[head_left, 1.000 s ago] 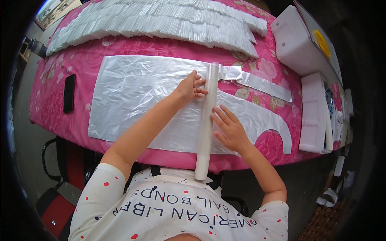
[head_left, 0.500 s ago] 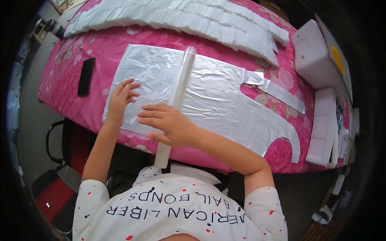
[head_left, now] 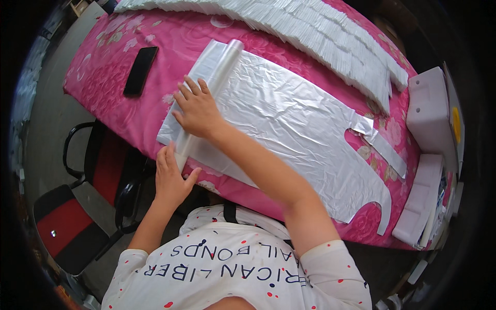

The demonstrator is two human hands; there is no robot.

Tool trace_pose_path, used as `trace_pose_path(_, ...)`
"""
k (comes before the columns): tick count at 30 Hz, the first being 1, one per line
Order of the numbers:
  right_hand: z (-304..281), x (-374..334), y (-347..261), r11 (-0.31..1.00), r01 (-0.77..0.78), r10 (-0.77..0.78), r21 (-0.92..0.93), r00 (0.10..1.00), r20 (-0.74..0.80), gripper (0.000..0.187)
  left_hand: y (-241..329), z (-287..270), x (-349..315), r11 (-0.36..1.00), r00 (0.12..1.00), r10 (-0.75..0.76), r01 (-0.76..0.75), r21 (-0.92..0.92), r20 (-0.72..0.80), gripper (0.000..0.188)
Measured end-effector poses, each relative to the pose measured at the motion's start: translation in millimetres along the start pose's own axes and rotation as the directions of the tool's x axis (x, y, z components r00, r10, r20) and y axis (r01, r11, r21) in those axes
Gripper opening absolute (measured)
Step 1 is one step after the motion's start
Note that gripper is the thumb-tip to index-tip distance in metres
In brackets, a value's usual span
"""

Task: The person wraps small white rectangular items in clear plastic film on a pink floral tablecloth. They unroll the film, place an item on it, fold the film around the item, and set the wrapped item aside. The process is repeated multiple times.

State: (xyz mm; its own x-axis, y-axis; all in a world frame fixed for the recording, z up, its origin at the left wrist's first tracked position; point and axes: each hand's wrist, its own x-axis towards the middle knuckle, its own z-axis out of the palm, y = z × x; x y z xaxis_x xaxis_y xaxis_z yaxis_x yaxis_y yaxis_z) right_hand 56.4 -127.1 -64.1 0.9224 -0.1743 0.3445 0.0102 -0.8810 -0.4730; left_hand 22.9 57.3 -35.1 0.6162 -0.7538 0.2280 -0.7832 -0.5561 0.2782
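Observation:
A thin, shiny white plastic apron lies flat and wrinkled across the table, its neck and strap cutouts toward the right. Across its left part lies a long roll of translucent plastic film. My right hand rests on the middle of that roll with its fingers spread. At the roll's near end, by the table edge, my left hand touches it with fingers stretched and thumb apart. A narrow strip of the sheet shows left of the roll.
Rows of stacked folded white plastic line the far side of the pink flowered tablecloth. A black phone lies left. White foam boxes stand at the right edge. Red-and-black chairs are at lower left.
The roll has moved left along the sheet, leaving a narrower strip beyond it. Both hands have come down onto the roll. The whole view has shifted and tilted.

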Motion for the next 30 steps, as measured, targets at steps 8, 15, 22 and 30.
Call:
trace_pose_path(8,32.2,9.5,-21.8,0.798,-0.362,0.580,0.483,0.680,-0.449,0.071,-31.0,-2.3,4.5,0.492,0.858,-0.325,0.513,-0.704,0.398,0.064)
trace_pose_path(15,-92.7,-21.7,-12.1,-0.384,0.009,0.533,0.923,0.818,0.214,0.060,10.6,-7.2,5.5,-0.614,0.766,0.368,0.626,-0.482,0.527,0.063)
trace_pose_path(22,-160.2,-74.9,-8.6,-0.025,-0.027,0.722,0.999,0.691,0.037,0.066,52.6,4.3,36.6,-0.177,0.518,0.604,0.828,-0.532,0.606,0.065)
trace_pose_path(30,-127.9,-136.5,13.5,0.150,-0.060,0.866,0.987,0.490,-0.102,0.044,101.5,27.5,28.7,0.526,0.776,0.262,0.383,-0.759,0.574,0.039)
